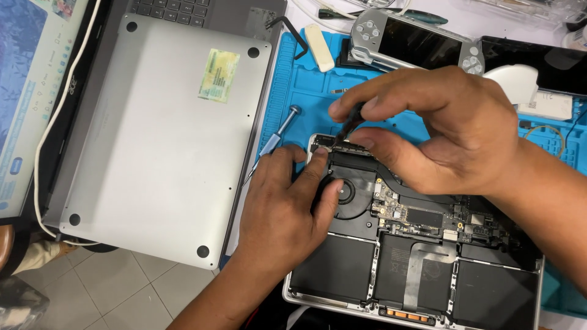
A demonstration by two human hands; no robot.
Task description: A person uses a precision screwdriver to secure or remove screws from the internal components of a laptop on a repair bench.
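Head view: my right hand (440,131) pinches a thin black tool (350,125) betw thumb & forefinger, fingers narrow and closed on it, tip down at the top-left corner of the open laptop (416,244), near the hinge edge. My left hand (284,205) lies flat on the chassis w/ fingers spread, fingertips by the round fan (348,194), bracing, holding nothing. The laptop sits on a blue mat (306,79) on the tabletop, back off, board & black battery cells exposed. I'd judge the shell stiff & fairly heavy, so it stays put under a flat palm; the innards are fragile, so press on the metal rim or fan housing, not board or cells. The tool is light, thin, prob slippery, so grip it low near the tip. The removed silver bottom cover (159,140) lies to the left, a blue-handled screwdriver (275,142) just beside my left hand, a grey handheld console (416,41) at the far edge.
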